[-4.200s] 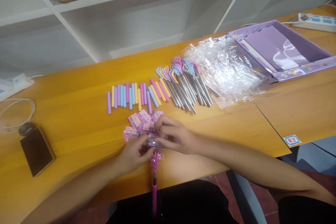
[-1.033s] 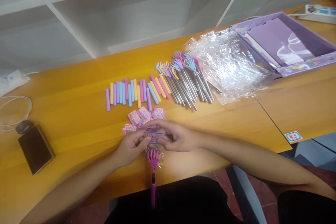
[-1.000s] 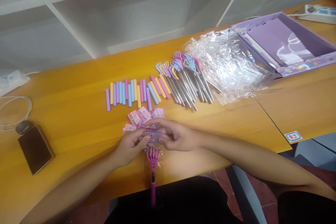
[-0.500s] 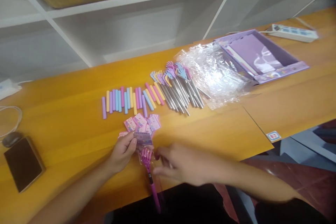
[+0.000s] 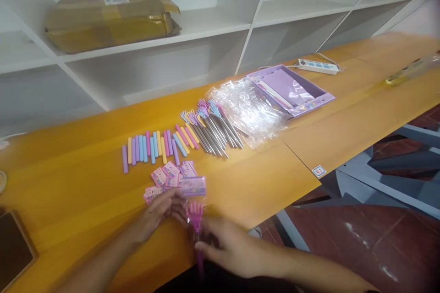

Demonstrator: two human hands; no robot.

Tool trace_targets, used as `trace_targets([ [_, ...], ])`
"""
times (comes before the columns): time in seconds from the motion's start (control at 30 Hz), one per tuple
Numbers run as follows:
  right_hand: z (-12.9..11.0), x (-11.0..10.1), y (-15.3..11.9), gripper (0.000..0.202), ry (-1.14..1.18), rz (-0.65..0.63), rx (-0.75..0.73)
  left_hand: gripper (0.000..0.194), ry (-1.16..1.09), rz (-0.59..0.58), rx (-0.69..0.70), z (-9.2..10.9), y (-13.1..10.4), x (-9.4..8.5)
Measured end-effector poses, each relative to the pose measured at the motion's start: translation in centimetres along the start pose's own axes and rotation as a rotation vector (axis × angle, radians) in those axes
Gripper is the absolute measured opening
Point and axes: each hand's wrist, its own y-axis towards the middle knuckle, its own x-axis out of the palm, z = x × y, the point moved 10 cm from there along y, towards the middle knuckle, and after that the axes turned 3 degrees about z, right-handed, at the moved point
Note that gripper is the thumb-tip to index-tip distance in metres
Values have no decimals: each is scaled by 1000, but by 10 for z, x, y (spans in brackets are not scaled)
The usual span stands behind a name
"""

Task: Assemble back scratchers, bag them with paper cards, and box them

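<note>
One pink scratcher appears assembled, claw joined to handle, in clear wrap, with a printed card just beyond the claw; whether the card is fastened to the wrap cannot be told. Parts lying separate: rods, metal, with coloured claws at their far ends and no sleeves over the bare shafts; sleeves, loose in an uneven row (pink, yellow, blue and purple, in no evident order); spare cards, in an overlapping heap; bags, clear, piled between the rods and a purple box. By these parts, work is judged well short of complete, one wrapped piece being seen against many loose ones.

Right hand, blurred: thumb and fingers appear clamped on the scratcher below its claw, the handle running down between them toward the body. Left hand: fingers bent, just beside the claw and below the card; whether they pinch the wrap cannot be told. The scratcher lies between the two hands, at the near edge of the table, claw pointing away from the body.
</note>
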Motion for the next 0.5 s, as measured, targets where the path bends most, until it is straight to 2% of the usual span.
trace_targets([
  [0.03, -6, -23, -1, 14, 4, 39, -27, 56, -22, -65, 7, 4, 1, 8],
  [0.07, -15, -56, -2, 16, -1, 107, -81, 56, -29, -117, 17, 8, 2, 15],
  [0.1, -29, -100, -4, 16, -7, 228, -162, 55, -26, -151, 31, 12, 3, 20],
  [0.13, -42, -152, -7, 17, -46, 378, -234, 54, -19, -164, 45, 16, 4, 23],
  [0.23, -66, -320, -13, 27, -267, 846, -265, 54, 0, -159, 50, 18, 6, 23],
  [0.3, -76, -415, -9, 28, -372, 1086, -323, 54, 9, -148, 45, 16, 7, 21],
  [0.33, -71, -454, -2, 32, -409, 1169, -269, 53, 12, -143, 47, 15, 7, 20],
  [0.37, -59, -487, 9, 34, -482, 1220, -138, 52, 16, -141, 51, 15, 7, 19],
  [0.4, -42, -511, 24, 36, -587, 1200, 44, 50, 20, -139, 57, 14, 7, 19],
  [0.43, -26, -527, 36, 36, -612, 1173, 137, 49, 22, -138, 63, 13, 7, 19],
  [0.5, 8, -539, 57, 33, -643, 1079, 270, 48, 29, -136, 69, 12, 8, 18],
])
